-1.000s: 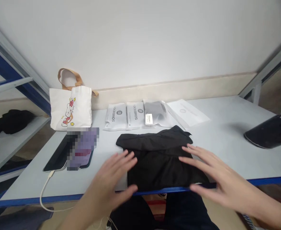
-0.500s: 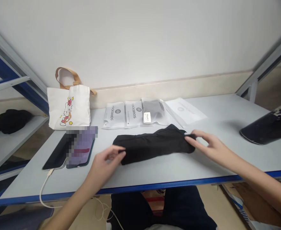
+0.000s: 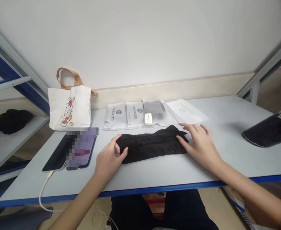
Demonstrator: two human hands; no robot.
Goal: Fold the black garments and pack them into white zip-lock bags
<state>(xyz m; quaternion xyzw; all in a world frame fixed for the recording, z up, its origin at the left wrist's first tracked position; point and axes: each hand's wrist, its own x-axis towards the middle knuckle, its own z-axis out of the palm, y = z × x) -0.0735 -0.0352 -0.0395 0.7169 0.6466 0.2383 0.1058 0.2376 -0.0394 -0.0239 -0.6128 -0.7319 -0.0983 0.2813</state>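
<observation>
A folded piece of black cloth point(image 3: 152, 145) lies flat as a long strip across the middle of the desk. At its left end rests my left hand point(image 3: 109, 156), thumb and fingers apart, touching the edge without a visible pinch. My right hand point(image 3: 200, 143) is spread at the other end, its thumb on the cloth and its other fingers raised over the right corner. The cloth looks slightly wrinkled, and its upper right corner sticks out in a point.
Behind the cloth lie grey-printed packets point(image 3: 135, 115) and a white frosted bag point(image 3: 187, 110). A cartoon tote bag point(image 3: 70, 108) stands at left, near a phone point(image 3: 56, 153) on a white cable point(image 3: 43, 188) and a second device point(image 3: 85, 150). A dark cylindrical object point(image 3: 269, 129) is at right.
Both hands have loosened from their pinches on the cloth's ends. My right hand has moved inward and spread its fingers. The cloth's right end now looks shorter.
</observation>
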